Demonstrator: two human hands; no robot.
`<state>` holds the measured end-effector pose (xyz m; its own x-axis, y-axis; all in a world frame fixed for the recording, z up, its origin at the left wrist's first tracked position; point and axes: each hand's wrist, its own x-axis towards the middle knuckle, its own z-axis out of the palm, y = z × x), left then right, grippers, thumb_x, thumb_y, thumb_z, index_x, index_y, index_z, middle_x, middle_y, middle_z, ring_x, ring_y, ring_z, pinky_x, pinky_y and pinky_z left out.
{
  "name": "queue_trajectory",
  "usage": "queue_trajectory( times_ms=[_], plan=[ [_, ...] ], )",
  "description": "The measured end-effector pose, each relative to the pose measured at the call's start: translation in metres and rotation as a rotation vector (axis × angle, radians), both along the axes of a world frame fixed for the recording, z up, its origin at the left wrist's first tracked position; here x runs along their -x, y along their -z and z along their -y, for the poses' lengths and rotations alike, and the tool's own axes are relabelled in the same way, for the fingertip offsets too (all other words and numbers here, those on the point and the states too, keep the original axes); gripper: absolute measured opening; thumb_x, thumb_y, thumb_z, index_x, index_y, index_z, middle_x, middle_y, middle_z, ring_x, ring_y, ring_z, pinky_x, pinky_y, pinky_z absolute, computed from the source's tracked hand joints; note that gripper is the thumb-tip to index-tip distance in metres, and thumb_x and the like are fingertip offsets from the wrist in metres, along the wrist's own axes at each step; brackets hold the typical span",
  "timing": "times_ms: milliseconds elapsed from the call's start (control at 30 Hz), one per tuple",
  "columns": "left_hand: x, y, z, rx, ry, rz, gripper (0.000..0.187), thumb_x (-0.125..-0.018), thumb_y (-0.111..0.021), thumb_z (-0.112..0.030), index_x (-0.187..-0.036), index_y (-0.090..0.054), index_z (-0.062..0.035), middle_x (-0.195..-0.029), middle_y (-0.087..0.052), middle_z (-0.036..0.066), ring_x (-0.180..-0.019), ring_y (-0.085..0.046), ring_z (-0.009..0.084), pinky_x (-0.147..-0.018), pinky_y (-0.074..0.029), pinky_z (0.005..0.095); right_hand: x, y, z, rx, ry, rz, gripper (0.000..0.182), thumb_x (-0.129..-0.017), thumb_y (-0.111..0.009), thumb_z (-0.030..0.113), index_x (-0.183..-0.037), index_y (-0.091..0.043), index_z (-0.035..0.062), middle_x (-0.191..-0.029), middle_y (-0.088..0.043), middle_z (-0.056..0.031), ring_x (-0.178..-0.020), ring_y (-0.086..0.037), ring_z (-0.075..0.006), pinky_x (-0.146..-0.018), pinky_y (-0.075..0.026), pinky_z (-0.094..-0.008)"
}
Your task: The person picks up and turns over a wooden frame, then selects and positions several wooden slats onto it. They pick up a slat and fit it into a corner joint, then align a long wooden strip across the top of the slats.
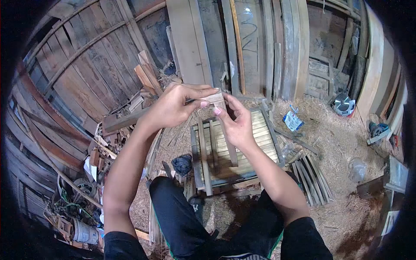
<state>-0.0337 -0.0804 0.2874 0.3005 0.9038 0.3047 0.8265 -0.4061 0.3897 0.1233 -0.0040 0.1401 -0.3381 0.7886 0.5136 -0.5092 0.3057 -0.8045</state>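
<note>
My left hand (pixel 177 102) is closed with thumb and fingers pinching the end of a wooden bar (pixel 125 121), which runs back to the left behind my wrist. My right hand (pixel 238 123) grips a second wooden strip (pixel 229 151) that slants down toward me. The ends of the two pieces meet at a corner between my fingertips. Below the hands is a slatted wooden panel (pixel 255 138) in a dark frame. Loose wooden strips (pixel 202 151) lie across its left side.
Several cut strips (pixel 312 180) lie on the sawdust-covered floor to the right. A dark bundle (pixel 182 164) sits near my knee. Further right are a blue-and-white packet (pixel 293 121) and a circular saw (pixel 343 105). Wood scraps (pixel 117 134) pile up at the left; boards (pixel 186 43) lean at the back.
</note>
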Motion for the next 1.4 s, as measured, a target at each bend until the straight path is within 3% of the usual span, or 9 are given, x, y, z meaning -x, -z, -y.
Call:
queue_trajectory(
  times_ms=[567,667,733,867,967,1033,1400],
  plan=[
    [-0.009,-0.008,0.004,0.02,-0.055,-0.008,0.038,-0.094,-0.073,-0.005,-0.132,-0.069,-0.0001,-0.129,-0.074,0.017,-0.125,-0.069,0.029,-0.109,-0.051,0.0418,-0.001,-0.003,0.001,0.0,-0.027,-0.016,0.045,-0.1,-0.071,0.007,-0.141,-0.056,-0.0064,-0.128,-0.069,-0.0151,-0.122,-0.064,-0.0198,-0.106,-0.049,-0.0333],
    [-0.007,-0.005,0.0,-0.015,-0.031,0.036,0.031,-0.094,-0.073,-0.006,-0.124,-0.069,0.002,-0.125,-0.075,0.017,-0.123,-0.069,0.0294,-0.109,-0.051,0.0425,-0.003,-0.002,-0.001,-0.016,-0.034,-0.006,0.046,-0.101,-0.07,0.007,-0.142,-0.055,-0.0063,-0.129,-0.068,-0.0151,-0.122,-0.063,-0.0198,-0.107,-0.048,-0.0334],
    [-0.005,-0.003,-0.002,-0.009,-0.014,0.073,0.026,-0.095,-0.073,-0.007,-0.119,-0.071,0.0011,-0.118,-0.076,0.02,-0.124,-0.069,0.035,-0.104,-0.052,0.046,-0.003,-0.001,0.0,0.02,-0.057,-0.02,0.046,-0.101,-0.07,0.007,-0.142,-0.055,-0.0065,-0.13,-0.068,-0.0153,-0.123,-0.063,-0.0195,-0.108,-0.048,-0.0337],
    [-0.003,-0.003,-0.004,-0.052,0.017,0.036,0.027,-0.095,-0.074,-0.009,-0.12,-0.071,0.0002,-0.118,-0.076,0.019,-0.121,-0.07,0.035,-0.102,-0.053,0.0457,-0.004,-0.001,-0.001,0.009,-0.043,-0.006,0.045,-0.102,-0.07,0.007,-0.141,-0.055,-0.0069,-0.13,-0.068,-0.0152,-0.122,-0.063,-0.0194,-0.107,-0.049,-0.0335],
    [-0.004,-0.002,-0.003,-0.021,-0.011,0.01,0.03,-0.093,-0.075,-0.006,-0.121,-0.07,0.0022,-0.124,-0.074,0.017,-0.122,-0.069,0.029,-0.108,-0.052,0.0424,-0.006,-0.002,-0.001,0.018,-0.057,-0.019,0.045,-0.102,-0.069,0.007,-0.141,-0.054,-0.0073,-0.13,-0.068,-0.0151,-0.12,-0.064,-0.0193,-0.104,-0.051,-0.0331],
    [-0.005,-0.002,-0.003,-0.055,0.026,0.036,0.027,-0.095,-0.074,-0.01,-0.119,-0.072,-0.0002,-0.117,-0.076,0.019,-0.115,-0.072,0.0353,-0.101,-0.053,0.0455,-0.008,-0.004,-0.001,0.02,-0.054,0.004,0.045,-0.102,-0.069,0.007,-0.142,-0.054,-0.0072,-0.129,-0.068,-0.0152,-0.118,-0.064,-0.019,-0.1,-0.054,-0.0326],
    [-0.004,0.001,-0.003,-0.134,0.044,0.002,0.024,-0.093,-0.073,-0.006,-0.117,-0.072,-0.0014,-0.102,-0.076,0.023,-0.099,-0.074,0.0414,-0.084,-0.056,0.0473,-0.012,-0.006,-0.001,-0.028,-0.068,-0.006,0.045,-0.105,-0.067,0.013,-0.143,-0.054,-0.0057,-0.123,-0.07,-0.0129,-0.103,-0.067,-0.0149,-0.089,-0.056,-0.0303]
  ],
)
